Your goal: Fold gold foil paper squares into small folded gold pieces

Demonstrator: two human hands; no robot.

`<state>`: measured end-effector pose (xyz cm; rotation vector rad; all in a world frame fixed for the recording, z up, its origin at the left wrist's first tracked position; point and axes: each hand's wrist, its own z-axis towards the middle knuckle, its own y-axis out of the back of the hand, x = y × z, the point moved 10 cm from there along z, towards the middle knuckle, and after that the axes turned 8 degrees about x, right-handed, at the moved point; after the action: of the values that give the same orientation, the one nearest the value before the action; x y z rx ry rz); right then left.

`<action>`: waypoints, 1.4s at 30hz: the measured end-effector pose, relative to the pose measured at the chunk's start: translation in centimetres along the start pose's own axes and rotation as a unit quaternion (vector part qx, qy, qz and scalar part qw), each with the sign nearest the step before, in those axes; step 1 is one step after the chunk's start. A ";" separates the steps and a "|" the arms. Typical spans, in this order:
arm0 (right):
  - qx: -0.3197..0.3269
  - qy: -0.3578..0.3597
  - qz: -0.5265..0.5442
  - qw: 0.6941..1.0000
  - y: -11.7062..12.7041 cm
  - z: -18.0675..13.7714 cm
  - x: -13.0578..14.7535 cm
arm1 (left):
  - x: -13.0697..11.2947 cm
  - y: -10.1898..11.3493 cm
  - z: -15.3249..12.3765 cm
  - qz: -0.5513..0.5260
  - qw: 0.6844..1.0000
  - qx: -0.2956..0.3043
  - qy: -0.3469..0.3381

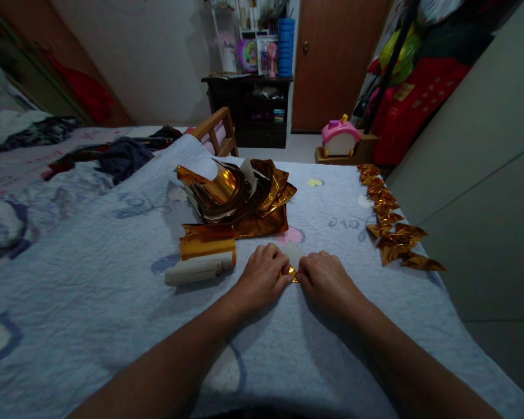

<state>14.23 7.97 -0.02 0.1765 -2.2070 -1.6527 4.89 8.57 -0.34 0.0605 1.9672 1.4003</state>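
Observation:
A sheet of gold foil paper [293,272] with a pale back lies on the bed, partly folded over so that a strip of gold shows. My left hand [265,270] pinches its left side, fingers curled and thumb pressed down. On the other side, my right hand [325,276] is closed on the paper the same way. Both hands cover much of the sheet. Beyond them rests a fanned stack of gold foil sheets [227,192]. Left of my left hand are rolled pale-backed sheets [196,270] with some gold showing.
Folded gold foil pieces [386,218] lie in a row along the bed's right edge. A blue patterned bedsheet [105,302] covers the surface. Rumpled clothes [124,158] are at the left. Past the far edge stand a wooden chair [220,131] and a pink toy [340,137].

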 end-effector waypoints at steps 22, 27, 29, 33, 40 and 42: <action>-0.053 0.024 0.051 0.997 0.4 -0.1 0.4 | 0.4 -0.5 -0.1 -0.002 0.999 0.031 -0.010; -0.060 0.001 0.036 0.998 0.6 -0.1 0.1 | 0.3 -0.4 -0.1 -0.014 0.999 0.039 -0.008; -0.072 -0.003 0.033 0.997 0.6 -0.2 -0.2 | 0.4 -0.4 -0.1 -0.018 0.999 0.040 -0.005; -0.090 0.008 0.041 0.995 0.3 -0.2 -0.7 | 0.4 -0.3 0.0 -0.026 0.999 0.045 -0.001; -0.039 0.014 0.048 0.998 -0.8 0.2 -1.9 | 0.3 -0.1 0.0 -0.030 0.999 0.032 -0.003; -0.027 0.017 0.043 0.999 -1.0 0.2 -2.1 | 0.4 -0.2 0.0 -0.030 0.999 0.028 -0.005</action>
<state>15.97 8.54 -1.48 0.0937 -2.1125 -1.6477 4.63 8.64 -0.66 0.0340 1.9837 1.3027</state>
